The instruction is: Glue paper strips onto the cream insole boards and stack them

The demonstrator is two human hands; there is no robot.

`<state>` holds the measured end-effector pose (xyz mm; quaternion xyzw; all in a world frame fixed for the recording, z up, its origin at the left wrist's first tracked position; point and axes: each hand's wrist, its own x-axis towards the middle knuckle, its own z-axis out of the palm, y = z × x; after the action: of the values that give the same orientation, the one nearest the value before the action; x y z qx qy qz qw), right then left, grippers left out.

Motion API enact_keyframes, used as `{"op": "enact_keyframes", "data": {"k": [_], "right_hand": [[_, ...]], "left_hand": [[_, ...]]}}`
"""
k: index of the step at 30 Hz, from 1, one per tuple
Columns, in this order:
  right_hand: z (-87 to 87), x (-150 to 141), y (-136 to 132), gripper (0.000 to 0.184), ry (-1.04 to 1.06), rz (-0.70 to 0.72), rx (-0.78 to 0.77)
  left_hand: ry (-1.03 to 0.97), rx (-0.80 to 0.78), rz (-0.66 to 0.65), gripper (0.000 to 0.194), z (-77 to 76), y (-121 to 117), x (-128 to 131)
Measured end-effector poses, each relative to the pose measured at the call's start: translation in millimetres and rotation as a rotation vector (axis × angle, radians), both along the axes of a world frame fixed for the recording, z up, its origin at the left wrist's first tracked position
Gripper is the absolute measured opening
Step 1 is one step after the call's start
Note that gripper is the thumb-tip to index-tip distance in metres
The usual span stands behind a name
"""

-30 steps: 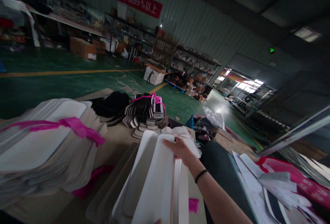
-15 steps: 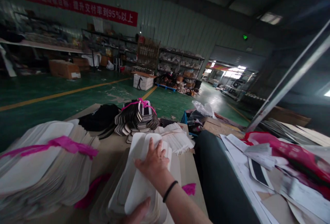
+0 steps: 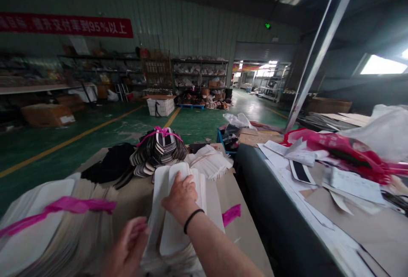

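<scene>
My right hand, with a black band at the wrist, rests on a stack of white round-cornered flat pieces. Its fingers are bent a little and the thumb stands apart; it grips nothing that I can see. Left of that stack is my left hand, blurred, with loosely curled fingers and nothing visible in them. A larger bundle of similar pieces lies at the far left, under a pink strip. Another pink strip pokes out right of the middle stack.
Behind the stack stand a pink-tied bundle of black-and-white pieces, a black cloth item and fanned white pieces. To the right, a dark roll borders a table with papers and a red bag.
My left hand has moved off the near end of the white stack, up and to the left. My right hand stays on top. The view has turned to the right.
</scene>
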<state>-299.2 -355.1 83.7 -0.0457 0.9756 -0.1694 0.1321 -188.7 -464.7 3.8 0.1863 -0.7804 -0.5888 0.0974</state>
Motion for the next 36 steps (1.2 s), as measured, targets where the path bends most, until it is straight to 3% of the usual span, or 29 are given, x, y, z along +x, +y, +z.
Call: {"op": "enact_keyframes", "data": {"k": [5,8,15,20,28,36], "right_hand": [[-1.8,-2.1,7.2,0.098,0.028,0.013,-0.036],[-6.3,-5.8,16.2,0.098,0.060,-0.007,-0.073],[-4.9,-12.7,42.7,0.090,0.049,-0.014,-0.217],[-1.5,-20.4,44.1,0.091,0.047,0.005,-0.266],[-7.0,-17.5,34.1,0.096,0.087,-0.003,-0.212],[8.5,-17.6,40.4,0.098,0.136,-0.029,-0.141]], "left_hand": [[0.016,-0.050,-0.135,0.056,-12.7,27.2,-25.7],[0.004,-0.070,-0.141,0.056,-15.8,36.9,-32.5],[-0.018,-0.069,-0.169,0.062,-18.6,43.0,-44.7],[0.009,-0.085,-0.174,0.058,-25.5,44.5,-45.8],[-0.022,-0.145,-0.245,0.062,-17.1,47.0,-43.0],[0.010,-0.122,-0.291,0.068,-24.3,51.0,-41.5]]}}
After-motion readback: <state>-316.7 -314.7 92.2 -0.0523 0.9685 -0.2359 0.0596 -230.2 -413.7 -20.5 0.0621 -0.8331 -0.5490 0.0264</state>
